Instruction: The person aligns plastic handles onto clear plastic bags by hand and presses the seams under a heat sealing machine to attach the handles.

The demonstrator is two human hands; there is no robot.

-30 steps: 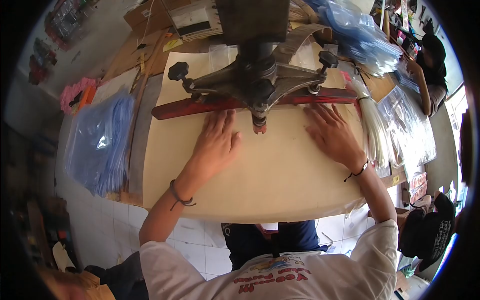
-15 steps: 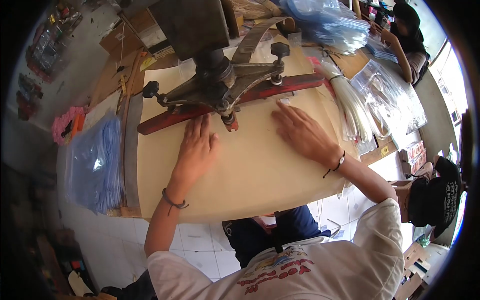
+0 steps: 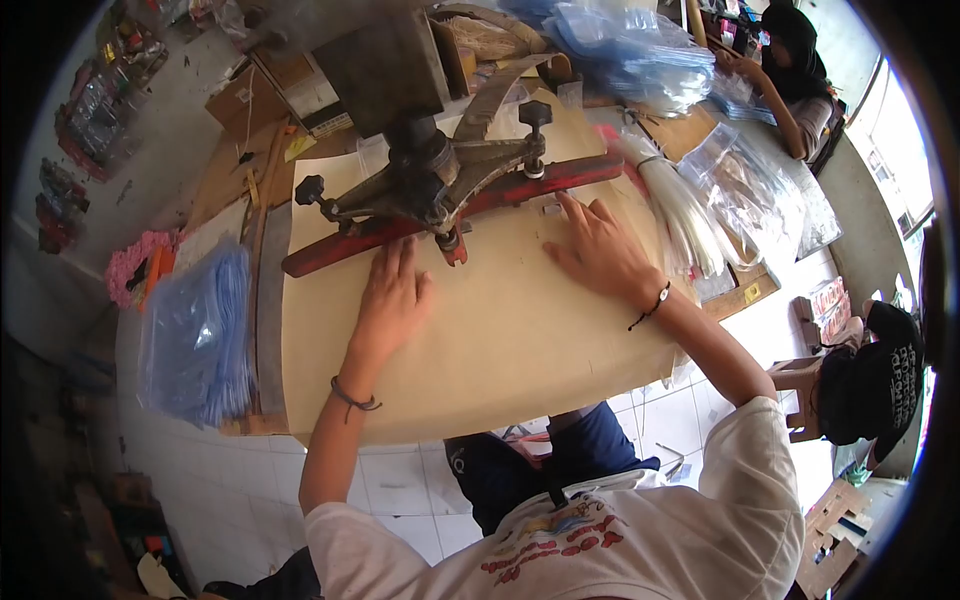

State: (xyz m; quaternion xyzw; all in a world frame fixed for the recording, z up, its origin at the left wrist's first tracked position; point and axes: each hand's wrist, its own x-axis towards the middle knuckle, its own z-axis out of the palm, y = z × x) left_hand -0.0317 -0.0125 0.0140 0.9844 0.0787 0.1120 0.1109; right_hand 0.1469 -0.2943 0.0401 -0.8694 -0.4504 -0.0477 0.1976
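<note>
A large tan sheet [image 3: 480, 350] covers the table in front of me, under a machine's long red bar [image 3: 370, 238] held by a dark metal bracket [image 3: 470, 175]. My left hand [image 3: 393, 305] lies on the sheet with fingers stretched out, their tips at the near edge of the bar. On the other side, my right hand [image 3: 605, 255] rests with its fingers apart and slightly arched, fingertips close to the bar. A small clear piece [image 3: 552, 210] lies beside those fingertips. Between the hands a small red forked tip [image 3: 455, 252] hangs from the bracket.
Bluish plastic sheets [image 3: 200, 335] are stacked at the left, with more plastic [image 3: 630, 60] at the back. A bundle of pale strips [image 3: 680, 205] and clear bags [image 3: 745, 195] lie at the right. One person [image 3: 800, 90] sits at the back right, another [image 3: 870, 380] at the right.
The camera view has shifted slightly. My right fingers have spread and arched more, coming off the small clear piece to its right. My left hand has hardly moved.
</note>
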